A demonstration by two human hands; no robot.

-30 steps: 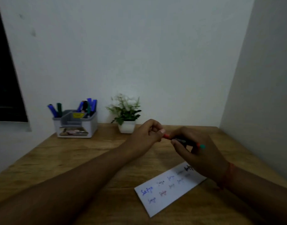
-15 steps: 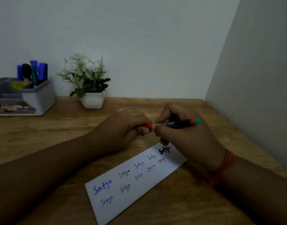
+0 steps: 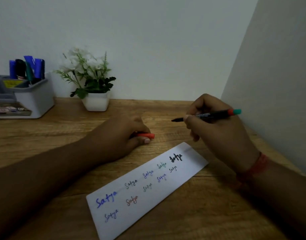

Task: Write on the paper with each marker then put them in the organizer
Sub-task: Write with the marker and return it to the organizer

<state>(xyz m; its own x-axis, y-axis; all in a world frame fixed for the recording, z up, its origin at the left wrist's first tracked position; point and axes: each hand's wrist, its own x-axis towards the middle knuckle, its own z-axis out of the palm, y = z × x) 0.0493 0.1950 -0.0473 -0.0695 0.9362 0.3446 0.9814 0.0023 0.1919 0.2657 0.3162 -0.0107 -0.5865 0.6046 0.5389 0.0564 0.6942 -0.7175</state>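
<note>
One marker [image 3: 209, 115] is in use, one cap [image 3: 147, 135] is off it, and one paper [image 3: 147, 186] lies on the table [image 3: 44, 135]. The right hand [image 3: 218, 132] is raised above the table at the right, just beyond the paper's far end, fingers curled round the marker near its tip, back of the hand toward the camera, a red thread band [image 3: 257, 163] at the wrist. The marker lies nearly level with its long axis left to right: the bare dark tip points left, the red and teal end points right and slightly up. The left hand [image 3: 121, 137] rests on the table near the middle, well apart from the right hand, knuckles up, thumb and fingers pinching the red cap, whose free end pokes out to the right. The paper is a long white strip set diagonally, near-left to far-right, bearing ten handwritten words in two rows in blue, red, green, purple and black. At the far left stands one organizer [image 3: 36, 99], grey and white, with about five markers [image 3: 27, 68] upright in its right compartment, mostly blue, one black, one green. One potted plant [image 3: 91, 78] with white flowers stands to its right against the wall.
</note>
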